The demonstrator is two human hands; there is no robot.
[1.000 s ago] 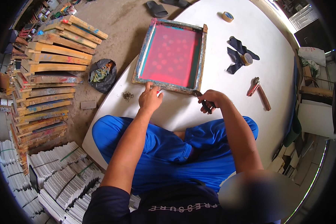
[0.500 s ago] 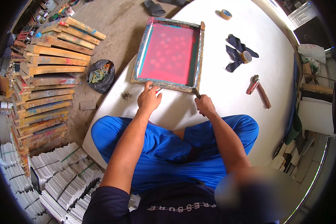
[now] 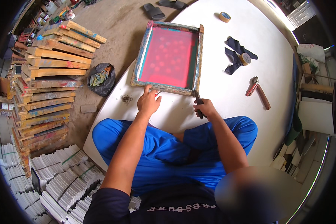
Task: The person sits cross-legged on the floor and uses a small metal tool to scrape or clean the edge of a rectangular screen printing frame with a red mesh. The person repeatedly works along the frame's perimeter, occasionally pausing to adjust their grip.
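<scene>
A wooden screen-printing frame [image 3: 137, 63] with paint-smeared bars and pink mesh [image 3: 166, 59] is at the far side of the white table [image 3: 227, 108]. At its near edge, my left hand [image 3: 148, 102] has its fingertips against the wood. A small red-handled tool [image 3: 156, 95] shows between thumb and fingers, mostly hidden. My right hand [image 3: 207, 109] is closed around black pliers [image 3: 199, 102], whose tip is by the frame's near right corner. A small heap of bent wire bits, like pulled staples [image 3: 126, 99], lies left of my left hand.
To the right lie dark cloth strips [image 3: 233, 61], a tape roll [image 3: 245, 58] and a hammer [image 3: 263, 99] beside a red tool [image 3: 252, 89]. Another tape roll [image 3: 224, 16] sits farther back. Stacked wooden frames [image 3: 50, 95], a black bag [image 3: 101, 79] and bundled paper [image 3: 65, 179] stand left.
My right hand has turned, so more of the pliers shows, and their tip remains near the frame's corner. My left hand stays at the near edge. The view has shifted slightly.
</scene>
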